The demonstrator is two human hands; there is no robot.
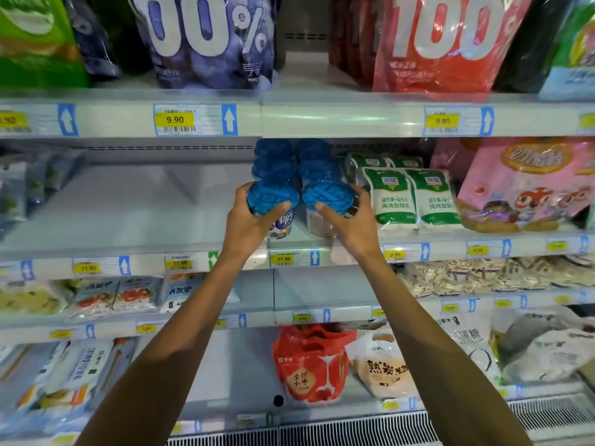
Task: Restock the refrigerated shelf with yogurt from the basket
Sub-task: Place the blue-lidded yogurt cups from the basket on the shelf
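Head view: reaching to the middle shelf [128, 220].
Grips the left cup [273, 196] in the left hand [251, 220], fingers curled round its lid; grips the right cup [326, 194] likewise in the right hand [354, 223]; side by side at the front edge, before blue lids [273, 159], just beside green pouches [415, 201].

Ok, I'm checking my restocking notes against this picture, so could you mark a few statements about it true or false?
1. The left hand grips a blue-lidded plastic yogurt cup. True.
2. The right hand hangs empty. False: it grips a second blue-lidded cup.
3. Green-and-white pouches stand right of the cups. True.
4. Both cups sit level with the red plastic bag marked 100. False: that bag stands one level higher.
5. The yellow price tag below the cups reads 11.90. True.
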